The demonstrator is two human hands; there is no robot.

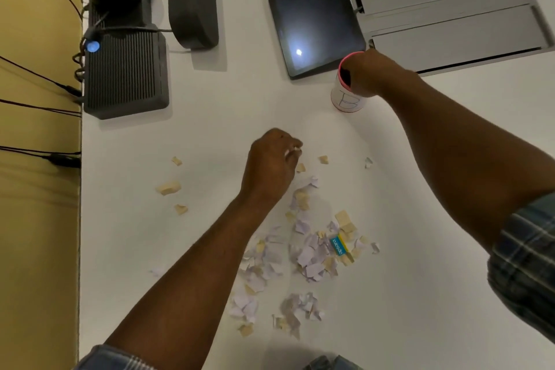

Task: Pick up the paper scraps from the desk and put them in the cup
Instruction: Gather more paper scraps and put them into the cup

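The right hand point(365, 75) sits at the mouth of the white paper cup point(348, 97), which has a pink rim and stands on the white desk point(210, 135) just beside a dark tablet point(315, 18); its fingers are hidden over the rim, so I cannot tell their state. The left hand point(271, 165) hovers with curled fingers, seemingly pinching a small scrap. Paper scraps point(306, 249), lilac and tan, lie heaped beneath the left forearm, with stray bits nearby.

Dim, soft shadows, tablet point(315, 18) glare, edges warped
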